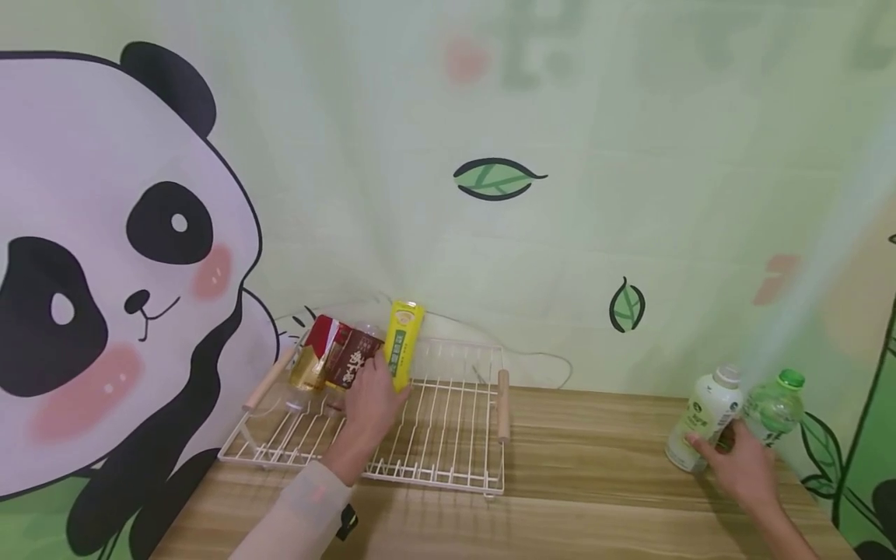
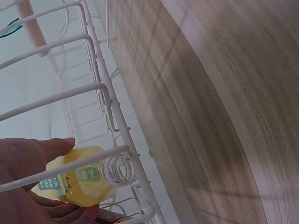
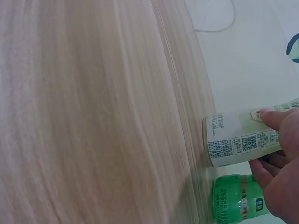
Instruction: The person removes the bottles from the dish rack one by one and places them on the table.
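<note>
My left hand (image 1: pixel 371 400) grips a yellow bottle (image 1: pixel 404 342) at the rack, its thumb and fingers on opposite sides. In the left wrist view, the yellow bottle (image 2: pixel 86 179) shows a clear round end beside the white wires. Left of it, a dark brown-labelled bottle (image 1: pixel 355 358) and a red-topped bottle with amber contents (image 1: pixel 318 354) lean in the white wire rack (image 1: pixel 448 424). At the right, my right hand (image 1: pixel 745 467) holds a white and pale green bottle (image 1: pixel 708 412), tilted slightly on the table. Next to it is a green bottle (image 1: pixel 777 408), partly hidden by the hand.
The rack has wooden handles (image 1: pixel 504 406) on its sides and stands on a wood-grain table (image 1: pixel 581 474). Behind hangs a pale green cloth (image 1: pixel 392 155) with a panda and leaves printed on it. A thin cord (image 1: pixel 553 355) runs along the back.
</note>
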Available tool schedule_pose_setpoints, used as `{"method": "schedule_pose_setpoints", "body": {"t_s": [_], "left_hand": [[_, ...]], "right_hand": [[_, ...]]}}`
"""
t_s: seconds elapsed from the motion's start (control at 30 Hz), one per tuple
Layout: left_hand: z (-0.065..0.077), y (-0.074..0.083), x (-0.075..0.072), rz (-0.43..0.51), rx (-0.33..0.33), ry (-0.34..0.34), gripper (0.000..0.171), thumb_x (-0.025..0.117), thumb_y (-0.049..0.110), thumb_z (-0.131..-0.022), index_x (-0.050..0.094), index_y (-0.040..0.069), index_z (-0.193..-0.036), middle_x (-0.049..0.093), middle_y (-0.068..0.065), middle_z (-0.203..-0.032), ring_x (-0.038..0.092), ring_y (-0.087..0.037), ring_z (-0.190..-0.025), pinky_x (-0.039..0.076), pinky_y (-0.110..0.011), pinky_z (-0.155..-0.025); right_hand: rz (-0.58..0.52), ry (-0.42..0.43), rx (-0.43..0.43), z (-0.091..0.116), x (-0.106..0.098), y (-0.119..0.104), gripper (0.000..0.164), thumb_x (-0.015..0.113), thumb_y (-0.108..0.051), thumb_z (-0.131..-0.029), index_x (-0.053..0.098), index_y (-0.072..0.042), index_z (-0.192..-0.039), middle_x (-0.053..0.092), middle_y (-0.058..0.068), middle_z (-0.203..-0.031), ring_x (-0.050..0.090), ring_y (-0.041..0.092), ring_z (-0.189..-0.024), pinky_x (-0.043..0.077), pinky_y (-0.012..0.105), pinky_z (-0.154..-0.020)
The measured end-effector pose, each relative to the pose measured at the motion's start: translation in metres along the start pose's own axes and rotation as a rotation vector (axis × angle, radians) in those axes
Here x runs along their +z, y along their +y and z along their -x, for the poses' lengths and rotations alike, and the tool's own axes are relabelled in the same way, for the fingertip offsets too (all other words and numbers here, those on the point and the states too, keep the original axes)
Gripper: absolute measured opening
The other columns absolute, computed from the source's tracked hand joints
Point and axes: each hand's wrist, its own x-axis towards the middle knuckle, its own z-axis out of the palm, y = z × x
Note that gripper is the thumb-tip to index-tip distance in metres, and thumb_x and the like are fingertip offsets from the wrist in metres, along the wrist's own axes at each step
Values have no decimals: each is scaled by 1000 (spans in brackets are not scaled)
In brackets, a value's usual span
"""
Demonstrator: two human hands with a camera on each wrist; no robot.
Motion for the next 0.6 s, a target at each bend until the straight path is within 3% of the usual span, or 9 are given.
{"method": "schedule_pose_setpoints", "body": {"t_s": [0.27,0.6], "left_hand": [[2,-1,-1,-2,-4,-17,94,89,37,-88,38,-6,-155,63,-23,-123,65,-35,-103,61,-47,-77],[-1,-1,-1,3,5,5,91,90,36,-86,42,-6,-152,63,-21,-120,64,-34,-101,61,-47,-77]], "right_hand": [[68,9,-10,2,0,-1,62,73,-36,-101,55,17,-130,62,44,-124,57,64,-116,41,76,-95],[101,-107,64,10,-7,-2,76,64,-48,-105,49,19,-138,57,44,-133,54,63,-122,44,75,-98]]}}
